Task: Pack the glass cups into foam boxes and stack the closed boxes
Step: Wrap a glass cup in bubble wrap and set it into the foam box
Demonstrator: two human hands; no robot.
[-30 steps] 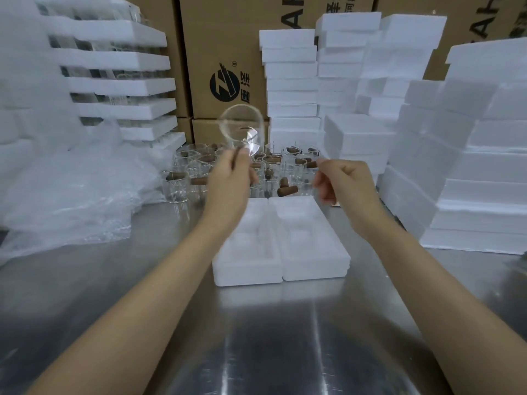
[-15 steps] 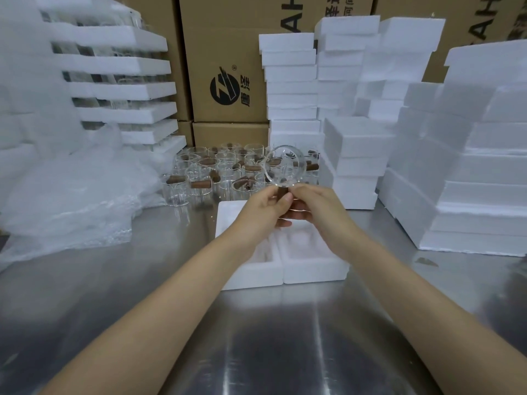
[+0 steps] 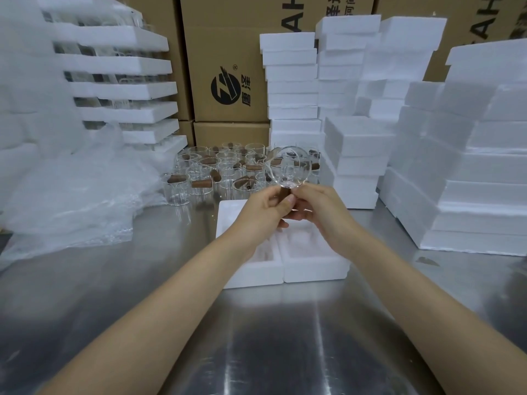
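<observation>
Item, as I see it from the head camera: glass cup (image 3: 288, 166), held up over the open foam box (image 3: 310, 269); left hand (image 3: 262, 208) pinched on its brown handle (image 3: 285, 195); right hand (image 3: 322, 212) curled round the same handle from the other side; box halves side by side, touching, on the steel table (image 3: 256, 337); loose cups (image 3: 216, 172) crowd just behind the box's far edge; foam stacks (image 3: 456, 181) wall the right; plastic wrap (image 3: 71, 192) spills at left; steel shows between the box and the near edge, under both forearms.
</observation>
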